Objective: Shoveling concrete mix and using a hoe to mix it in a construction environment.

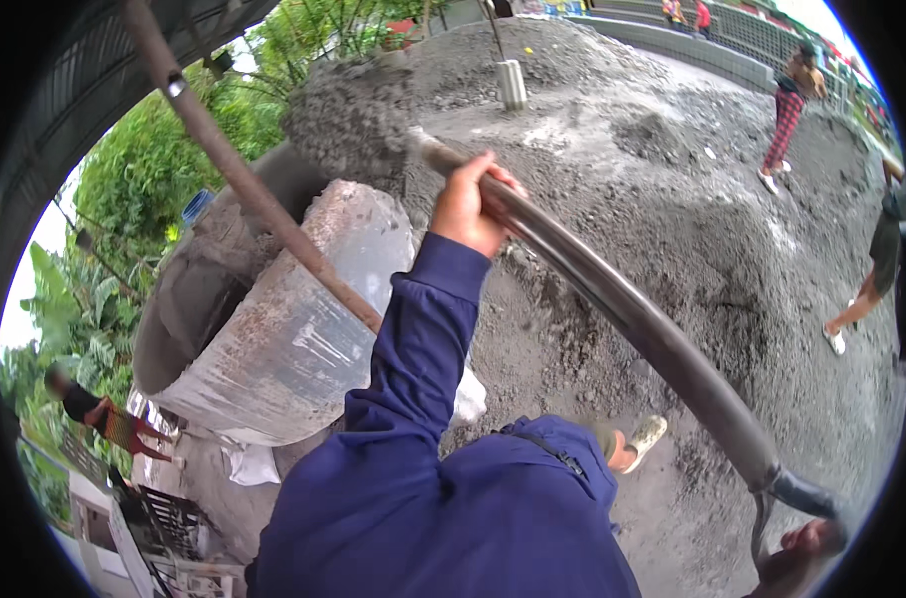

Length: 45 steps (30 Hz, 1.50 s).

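A long-handled shovel (632, 314) crosses in front of me from lower right to upper left. My left hand (473, 204) is wrapped round its shaft near the blade end. At the lower right my right hand (806, 546) is closed on the D-shaped grip, partly in shadow near the picture's rim. A blurred load of grey gravelly sand (348, 115) sits at the shovel's far end and hides the blade. Just below and left of that load is the open mouth of a large grey drum (283, 339), crusted with dried cement.
A rusty pole (244, 184) slants across the drum. Grey sand heaps (692, 259) spread ahead and right. A concrete-based post (512, 85) stands at the back. People are at the upper right (786, 115), right edge (876, 259) and left (104, 414). White sacks lie by the drum.
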{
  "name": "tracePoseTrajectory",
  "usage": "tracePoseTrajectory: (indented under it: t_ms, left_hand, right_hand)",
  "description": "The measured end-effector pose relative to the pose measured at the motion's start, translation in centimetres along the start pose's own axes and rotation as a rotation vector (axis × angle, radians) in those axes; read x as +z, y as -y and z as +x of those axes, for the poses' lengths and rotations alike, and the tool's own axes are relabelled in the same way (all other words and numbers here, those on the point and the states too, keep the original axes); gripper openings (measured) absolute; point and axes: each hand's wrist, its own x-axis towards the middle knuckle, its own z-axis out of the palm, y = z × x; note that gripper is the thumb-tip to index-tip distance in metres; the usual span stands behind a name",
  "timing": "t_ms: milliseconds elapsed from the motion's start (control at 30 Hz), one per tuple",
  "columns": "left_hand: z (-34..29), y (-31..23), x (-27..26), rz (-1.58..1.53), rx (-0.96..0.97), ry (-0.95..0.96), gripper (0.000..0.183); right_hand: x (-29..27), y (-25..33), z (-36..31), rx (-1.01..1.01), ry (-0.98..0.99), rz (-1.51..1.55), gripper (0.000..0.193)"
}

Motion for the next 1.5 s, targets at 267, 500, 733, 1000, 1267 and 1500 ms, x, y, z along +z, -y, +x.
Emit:
tracePoseTrajectory:
  t_ms: [267, 500, 733, 1000, 1267, 1500]
  left_hand:
    - [-0.8, -14.4, -11.9, -0.415, 0.45, 0.053, 0.018]
    - [6.4, 0.1, -12.5, -0.223, 0.15, -0.361, 0.019]
    - [8.6, 29.6, -23.8, 0.197, -0.79, -0.541, 0.019]
    - [-12.6, 50.9, -25.4, 0.697, -1.682, -0.318, 0.008]
    - [-30.0, 53.4, -19.2, 0.942, -1.625, -0.133, 0.006]
    - [-43.4, 58.8, -20.7, 1.209, -1.696, 0.303, 0.024]
  right_hand:
    - [-1.5, 1.7, 3.4, -0.675, 0.865, -0.341, 0.01]
    - [0.3, -24.3, 10.9, 0.135, 0.271, 0.15, 0.02]
    - [-12.2, -43.8, 0.0, 0.948, -0.295, 0.008, 0.017]
    - [-20.2, -26.5, -23.9, 0.982, -0.889, 0.233, 0.013]
    - [-13.8, -24.5, -26.2, 0.874, -1.264, 0.645, 0.016]
    - [-27.8, -33.8, -24.8, 0.893, -1.209, 0.865, 0.023]
